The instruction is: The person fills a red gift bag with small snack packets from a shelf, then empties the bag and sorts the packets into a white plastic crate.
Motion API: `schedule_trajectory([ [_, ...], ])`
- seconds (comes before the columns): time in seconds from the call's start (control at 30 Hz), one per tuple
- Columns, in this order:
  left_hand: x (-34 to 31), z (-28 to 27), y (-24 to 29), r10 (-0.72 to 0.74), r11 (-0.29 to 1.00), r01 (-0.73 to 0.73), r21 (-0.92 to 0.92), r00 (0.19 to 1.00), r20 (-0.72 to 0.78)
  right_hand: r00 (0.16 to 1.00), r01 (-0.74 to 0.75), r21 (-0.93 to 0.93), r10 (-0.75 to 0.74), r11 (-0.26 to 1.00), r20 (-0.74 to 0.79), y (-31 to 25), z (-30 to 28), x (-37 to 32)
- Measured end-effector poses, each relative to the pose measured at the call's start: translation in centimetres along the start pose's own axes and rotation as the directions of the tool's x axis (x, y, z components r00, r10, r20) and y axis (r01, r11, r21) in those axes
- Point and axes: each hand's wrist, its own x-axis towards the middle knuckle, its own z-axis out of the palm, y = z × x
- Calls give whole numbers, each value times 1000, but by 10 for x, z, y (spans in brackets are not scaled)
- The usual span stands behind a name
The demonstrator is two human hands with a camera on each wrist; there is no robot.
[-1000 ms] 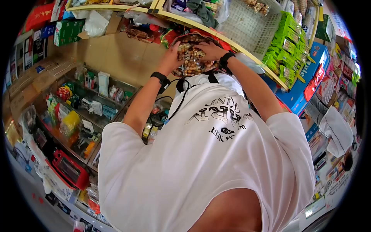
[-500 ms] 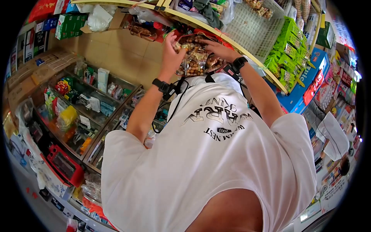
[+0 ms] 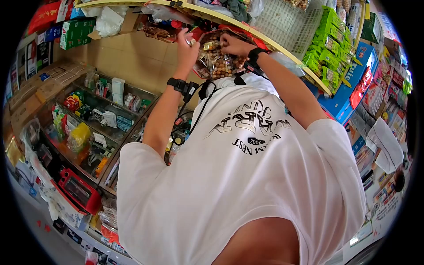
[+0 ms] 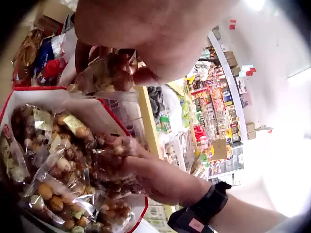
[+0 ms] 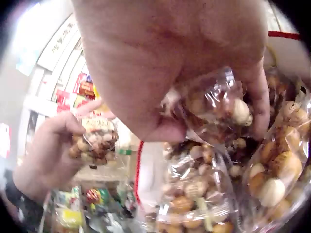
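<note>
A red-rimmed box (image 3: 201, 33) on the yellow shelf holds several clear packets of nuts (image 3: 216, 64). My left hand (image 3: 189, 40) is raised just left of the box and pinches one small nut packet (image 5: 95, 141), also seen under the palm in the left wrist view (image 4: 104, 73). My right hand (image 3: 226, 42) is down in the box, its fingers curled round another clear packet (image 5: 218, 107). In the left wrist view the right hand (image 4: 121, 155) grips packets lying in the box (image 4: 48, 94). Both wrists wear black bands.
A white plastic basket (image 3: 287, 22) and stacked green packs (image 3: 327, 53) stand on the shelf to the right. A glass display case (image 3: 97, 119) full of small goods lies below left, with a red box (image 3: 79, 192) at its near end. Crowded racks (image 3: 384, 110) line the right side.
My left hand has risen away from the box with a small packet pinched in it. My right hand has shifted up in the box and curled round a packet.
</note>
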Motion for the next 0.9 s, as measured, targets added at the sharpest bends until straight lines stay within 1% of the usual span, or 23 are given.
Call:
schedule_trajectory([
  [0.03, 2, -3, 3, -9, 998, 6, -57, 999, -50, 992, -129, 251, 126, 959, 28, -25, -7, -17],
  [0.07, 1, -5, 10, 34, 999, -36, -14, 996, -86, 992, -129, 250, 126, 960, 28, -39, -8, -24],
  [0.1, -3, -1, 29, 35, 999, -37, -16, 996, -88, 993, -87, 546, 115, 833, -18, -50, -8, -29],
  [0.13, -11, 10, 52, 30, 993, -42, -109, 994, -106, 991, -27, 785, 122, 619, -62, -61, -5, -34],
  [0.17, -18, 24, 66, 20, 979, -45, -200, 992, -122, 990, -33, 786, 126, 617, -57, -79, 3, -38],
  [0.2, -14, 43, 56, 197, 980, -197, 3, 978, -63, 992, 56, 835, 65, 548, -108, -100, 10, -38],
  [0.23, -17, 62, 55, 335, 928, -320, 189, 941, -53, 986, 143, 872, 8, 469, -166, -109, 15, -37],
  [0.27, -14, 62, 51, 332, 929, -318, 189, 942, -49, 966, 255, 845, -96, 469, -239, -76, 26, -15],
  [0.3, -9, 57, 54, 247, 969, -246, -33, 968, 34, 967, 254, 847, -91, 467, -240, -74, 21, -17],
  [0.33, -2, 51, 59, 179, 959, -144, -244, 975, 131, 958, 282, 814, -97, 508, -271, -76, 13, -20],
  [0.4, 7, 35, 64, 105, 801, 127, -585, 932, 346, 947, 310, 778, -108, 547, -301, -76, 0, -29],
  [0.43, 7, 25, 62, 105, 802, 128, -583, 931, 349, 952, 294, 770, -100, 566, -290, -71, -5, -35],
  [0.5, 12, 5, 58, 101, 697, 236, -677, 903, 418, 955, 278, 749, -90, 602, -282, -65, -22, -46],
  [0.53, 18, 3, 41, -36, 826, 261, -500, 909, 416, 965, 207, 773, 6, 600, -263, -66, -24, -55],
  [0.57, 21, 3, 24, -30, 828, 258, -498, 907, 421, 962, 215, 772, 5, 599, -272, -63, -28, -58],
  [0.6, 22, 4, -1, 50, 976, 68, -206, 854, 517, 961, 167, 747, 63, 643, -269, -57, -29, -61],
  [0.63, 20, 8, -24, 84, 981, -174, 85, 777, 624, 955, 115, 723, 124, 682, -269, -50, -28, -64],
  [0.67, 18, 14, -47, 89, 980, -182, 83, 770, 631, 953, 52, 765, 196, 642, -229, -44, -26, -65],
  [0.7, 15, 21, -69, 132, 880, -369, 300, 796, 591, 950, 59, 767, 200, 639, -240, -32, -22, -63],
  [0.73, 14, 26, -70, 189, 701, -509, 500, 808, 559, 950, 93, 759, 172, 644, -263, -21, -18, -61],
  [0.77, 14, 31, -72, 191, 698, -518, 494, 800, 569, 948, 127, 752, 145, 646, -284, -10, -15, -59],
  [0.83, 17, 36, -57, -35, 783, -315, 536, 838, 544, 940, 92, 753, 193, 652, -282, -20, -14, -65],
  [0.9, 30, 33, -52, -37, 792, -332, 513, 812, 582, 932, 90, 826, 246, 556, -267, -29, -12, -73],
])
